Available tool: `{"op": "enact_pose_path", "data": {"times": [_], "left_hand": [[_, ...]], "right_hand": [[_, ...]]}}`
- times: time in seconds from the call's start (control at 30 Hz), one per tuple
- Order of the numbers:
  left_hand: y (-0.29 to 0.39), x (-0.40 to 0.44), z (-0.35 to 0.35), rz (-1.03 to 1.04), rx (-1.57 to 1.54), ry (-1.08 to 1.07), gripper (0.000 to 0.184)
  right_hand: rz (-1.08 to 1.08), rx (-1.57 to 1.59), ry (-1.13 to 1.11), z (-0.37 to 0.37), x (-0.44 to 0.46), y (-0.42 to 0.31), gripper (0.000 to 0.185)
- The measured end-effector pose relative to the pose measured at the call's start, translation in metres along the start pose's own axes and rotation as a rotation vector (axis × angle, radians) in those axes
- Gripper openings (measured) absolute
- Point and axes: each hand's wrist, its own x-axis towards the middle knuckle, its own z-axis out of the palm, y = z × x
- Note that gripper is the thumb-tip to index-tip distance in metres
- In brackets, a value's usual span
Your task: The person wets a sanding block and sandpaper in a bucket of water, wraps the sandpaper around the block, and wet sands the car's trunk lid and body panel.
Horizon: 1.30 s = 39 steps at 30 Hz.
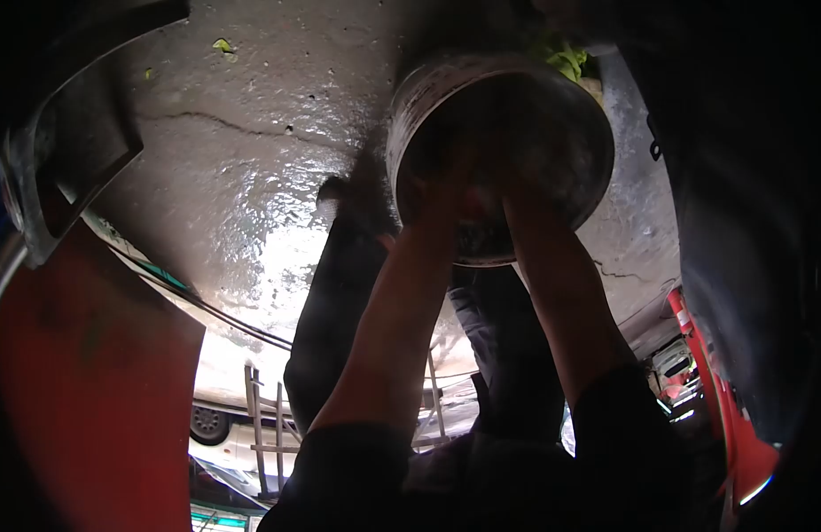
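"Where's the bucket (pixel 566 133)?"
"On the wet floor (pixel 224 102), greens (pixel 568 62) just beside its rim."
"The hands?"
"Left hand (pixel 444 183) and right hand (pixel 515 183) are inside, too dark to tell how open or whether holding anything."
"Beyond?"
"A red panel (pixel 96 381) at the floor's left edge."

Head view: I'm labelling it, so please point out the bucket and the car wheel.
Bucket (pixel 566 151): head view, on its bare inner wall.
Car wheel (pixel 209 424): head view, on its middle.
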Motion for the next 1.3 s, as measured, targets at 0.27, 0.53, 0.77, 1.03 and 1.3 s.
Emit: {"op": "enact_pose_path", "data": {"times": [0.27, 0.53, 0.77, 1.03, 1.3], "left_hand": [[0.081, -0.055, -0.039, 0.101, 0.111, -0.089, 0.049], [0.272, -0.138, -0.249, 0.17, 0.311, -0.14, 0.027], [0.347, -0.108, -0.494, 0.732, 0.729, 0.336, 0.041], [0.445, 0.0, -0.63, 0.181, 0.977, -0.217, 0.041], [0.807, 0.103, -0.579, 1.086, 0.992, -0.051, 0.047]], "right_hand": [[-0.166, 0.953, 0.174, -0.033, -0.144, -0.027, 0.031], [0.051, 0.872, 0.142, -0.254, -0.4, -0.093, 0.029], [0.144, 0.415, 0.6, -0.255, -0.426, -0.057, 0.037], [0.805, 0.605, 0.44, -0.221, -0.484, -0.09, 0.042], [1.017, 1.055, 0.711, -0.232, -0.54, -0.204, 0.032]]}}
